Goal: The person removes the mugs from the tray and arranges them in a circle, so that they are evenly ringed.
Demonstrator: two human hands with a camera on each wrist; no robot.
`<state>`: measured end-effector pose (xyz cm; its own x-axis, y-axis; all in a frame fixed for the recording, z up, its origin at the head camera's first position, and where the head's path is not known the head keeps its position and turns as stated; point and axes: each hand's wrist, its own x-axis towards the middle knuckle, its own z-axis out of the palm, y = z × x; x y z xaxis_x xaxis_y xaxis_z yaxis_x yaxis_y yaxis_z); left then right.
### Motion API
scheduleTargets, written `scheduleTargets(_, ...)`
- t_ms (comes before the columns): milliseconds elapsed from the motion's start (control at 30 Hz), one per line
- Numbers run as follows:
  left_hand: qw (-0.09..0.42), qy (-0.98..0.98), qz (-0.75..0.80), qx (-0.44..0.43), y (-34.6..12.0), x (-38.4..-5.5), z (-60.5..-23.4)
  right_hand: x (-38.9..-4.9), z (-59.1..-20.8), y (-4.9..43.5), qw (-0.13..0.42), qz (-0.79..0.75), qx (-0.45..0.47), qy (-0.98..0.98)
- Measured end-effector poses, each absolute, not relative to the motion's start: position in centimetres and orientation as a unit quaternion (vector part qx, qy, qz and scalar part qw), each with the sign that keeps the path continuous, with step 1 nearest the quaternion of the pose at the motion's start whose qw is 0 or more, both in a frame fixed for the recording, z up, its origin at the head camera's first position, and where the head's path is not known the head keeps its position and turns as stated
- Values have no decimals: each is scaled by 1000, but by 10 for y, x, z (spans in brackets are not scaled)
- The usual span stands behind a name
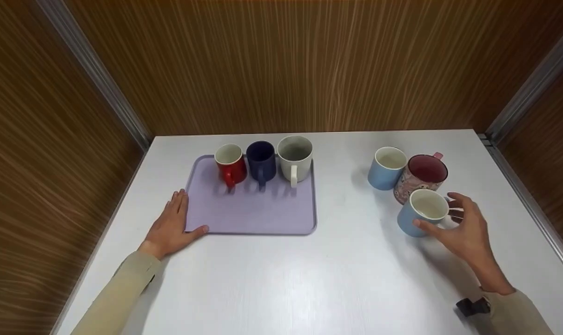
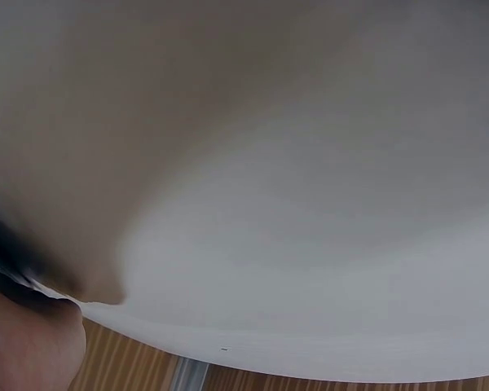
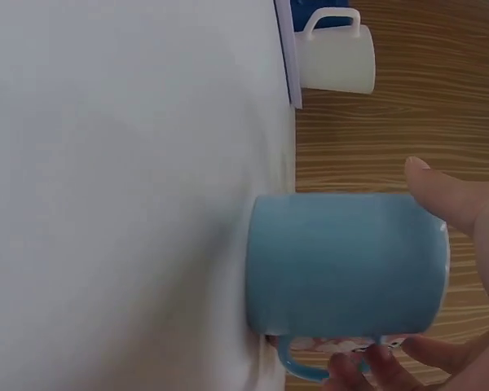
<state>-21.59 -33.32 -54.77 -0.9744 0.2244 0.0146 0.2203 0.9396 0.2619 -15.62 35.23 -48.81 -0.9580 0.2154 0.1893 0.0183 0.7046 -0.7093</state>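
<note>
My right hand is around a light blue mug, thumb on the near side and fingers by the handle. In the right wrist view the thumb stands slightly off the mug's wall, and fingertips reach the handle side. The mug stands upright on the table. Close behind it are a pink patterned mug and a second light blue mug. My left hand lies flat at the left edge of a lilac tray, its thumb over the near rim.
On the tray's back part stand a red mug, a navy mug and a white mug in a row, handles toward me. The white table is bordered by wood-grain panels behind and at both sides.
</note>
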Motion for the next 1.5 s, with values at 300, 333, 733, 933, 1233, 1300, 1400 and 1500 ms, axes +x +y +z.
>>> scheduleTargets(300, 11, 985, 134, 112, -332, -216, -548, -156, -457, 337, 222, 398, -32, -890)
scheduleTargets(333, 13, 985, 134, 110, -332, -216, -549, -157, -453, 334, 227, 400, -23, -888)
scheduleTargets(733, 16, 985, 136, 105, -328, -217, -553, -185, -434, 282, 218, 426, 88, -874)
scheduleTargets(933, 10, 985, 135, 109, -328, -218, -554, -204, -436, 250, 182, 449, 123, -866)
scheduleTargets(1233, 9, 984, 136, 115, -333, -216, -551, -229, -458, 192, 123, 490, 159, -848)
scheduleTargets(1300, 7, 984, 136, 116, -333, -216, -550, -232, -463, 181, 111, 490, 163, -849)
scheduleTargets(1400, 7, 984, 134, 118, -333, -216, -548, -239, -470, 163, 88, 498, 164, -847)
scheduleTargets(1500, 9, 984, 132, 119, -332, -217, -548, -248, -477, 145, 62, 510, 161, -843)
